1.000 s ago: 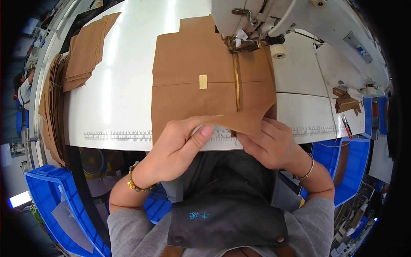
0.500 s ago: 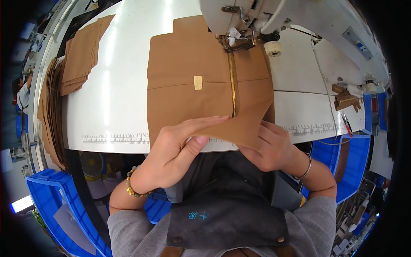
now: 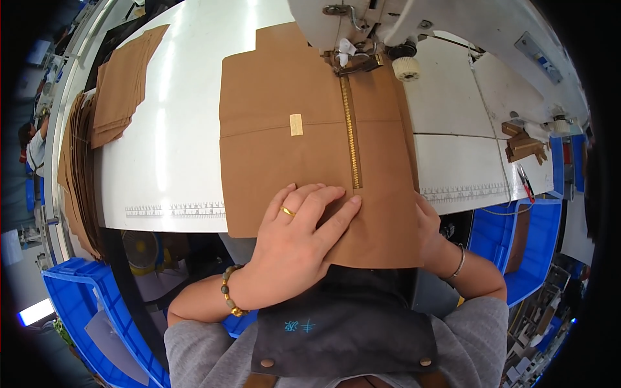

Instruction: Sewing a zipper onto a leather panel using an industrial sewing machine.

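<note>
A brown fabric panel with a brass zipper set into it lies on the white sewing table, its upper part under the sewing machine's presser foot. The panel's near end hangs past the table's front edge. My left hand rests open on the panel, fingertips just below the zipper's lower end. At the panel's right edge is my right hand, its fingers curled around the cloth and the fingertips hidden beneath it. A small pale tab sits left of the zipper.
Brown fabric pieces lie in a stack at the far left, beside a thick folded bundle. Small scissors and brown scraps are at right. Blue bins stand below the table on both sides.
The panel's lifted, folded-back near end has come down flat toward me, uncovering the zipper's lower end. My left hand has gone from holding the fold to resting on top.
</note>
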Tool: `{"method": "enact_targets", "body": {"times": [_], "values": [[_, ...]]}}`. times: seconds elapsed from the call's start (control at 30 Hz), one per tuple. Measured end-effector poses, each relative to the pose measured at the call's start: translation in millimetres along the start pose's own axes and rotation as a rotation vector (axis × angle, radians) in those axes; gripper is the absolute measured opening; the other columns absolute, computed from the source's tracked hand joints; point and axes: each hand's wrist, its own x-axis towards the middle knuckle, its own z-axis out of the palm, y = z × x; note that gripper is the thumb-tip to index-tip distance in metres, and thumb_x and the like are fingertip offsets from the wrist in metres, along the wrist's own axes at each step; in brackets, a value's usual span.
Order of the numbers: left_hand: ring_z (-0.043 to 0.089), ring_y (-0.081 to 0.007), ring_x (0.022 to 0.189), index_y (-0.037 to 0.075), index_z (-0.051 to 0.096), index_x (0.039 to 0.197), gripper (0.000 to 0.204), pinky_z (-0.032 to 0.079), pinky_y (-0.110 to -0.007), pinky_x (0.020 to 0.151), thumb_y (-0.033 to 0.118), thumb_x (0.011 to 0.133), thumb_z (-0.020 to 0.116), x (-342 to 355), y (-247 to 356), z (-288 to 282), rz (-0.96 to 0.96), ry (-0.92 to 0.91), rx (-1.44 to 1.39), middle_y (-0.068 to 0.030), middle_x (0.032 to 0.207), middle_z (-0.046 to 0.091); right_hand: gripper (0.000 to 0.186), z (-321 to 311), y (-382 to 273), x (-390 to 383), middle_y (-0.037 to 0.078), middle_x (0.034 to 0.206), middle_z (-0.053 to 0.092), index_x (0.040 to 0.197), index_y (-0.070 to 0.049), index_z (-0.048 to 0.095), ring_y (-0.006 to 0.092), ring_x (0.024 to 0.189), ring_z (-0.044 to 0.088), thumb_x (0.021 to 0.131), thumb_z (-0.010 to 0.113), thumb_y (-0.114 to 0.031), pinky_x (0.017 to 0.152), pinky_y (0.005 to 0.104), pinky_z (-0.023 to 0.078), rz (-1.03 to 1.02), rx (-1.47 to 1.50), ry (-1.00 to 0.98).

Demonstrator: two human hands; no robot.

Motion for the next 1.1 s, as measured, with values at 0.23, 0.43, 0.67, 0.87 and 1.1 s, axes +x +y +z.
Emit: {"method": "enact_targets", "body": {"times": [0.23, 0.43, 0.67, 0.87, 1.1], "values": [[0.061, -0.0327, 0.114, 0.007, 0.073, 0.128, 0.056, 0.047, -0.046, 0.097, 0.009, 0.073, 0.076, -1, 1, 2, -0.007, 0.021, 0.042, -0.0112, 0.123, 0.064, 0.048, 9, 3, -7, 0.014, 0.132, 0.067, 0.123, -0.004, 0.072, 0.0365, 0.121, 0.067, 0.085, 0.071, -0.034, 0.106, 0.0523, 0.054, 0.016, -0.004, 0.042], [0.061, -0.0319, 0.114, 0.008, 0.076, 0.125, 0.051, 0.047, -0.045, 0.096, 0.014, 0.074, 0.077, 0, 1, 1, -0.016, 0.001, 0.061, -0.0098, 0.122, 0.065, 0.047, 12, 6, -11, 0.016, 0.129, 0.068, 0.119, -0.003, 0.072, 0.0385, 0.12, 0.068, 0.083, 0.072, -0.033, 0.105, 0.0521, 0.055, -0.032, -0.057, 0.046], [0.061, -0.0332, 0.118, 0.008, 0.075, 0.127, 0.056, 0.046, -0.047, 0.098, 0.012, 0.071, 0.076, -1, 1, 1, -0.01, -0.02, 0.072, -0.0101, 0.129, 0.065, 0.047, 11, 7, -10, 0.019, 0.123, 0.07, 0.113, 0.001, 0.073, 0.04, 0.116, 0.069, 0.076, 0.07, -0.029, 0.103, 0.0527, 0.057, -0.026, 0.002, 0.114], [0.058, -0.0328, 0.132, 0.01, 0.07, 0.136, 0.067, 0.042, -0.055, 0.11, 0.027, 0.071, 0.077, -4, 12, 0, 0.002, -0.108, 0.257, -0.0114, 0.147, 0.061, 0.03, -24, 12, -7, 0.017, 0.107, 0.072, 0.098, 0.001, 0.073, 0.037, 0.102, 0.072, 0.073, 0.072, -0.016, 0.096, 0.051, 0.06, -0.072, 0.013, 0.04], [0.059, -0.0302, 0.132, 0.004, 0.067, 0.138, 0.081, 0.032, -0.061, 0.118, 0.065, 0.084, 0.071, -7, 15, -2, 0.001, -0.141, 0.247, -0.0111, 0.147, 0.061, 0.012, -63, 21, 23, 0.01, 0.092, 0.068, 0.087, -0.004, 0.069, 0.0313, 0.082, 0.068, 0.078, 0.076, -0.005, 0.079, 0.0439, 0.06, 0.169, 0.049, 0.095]]}}
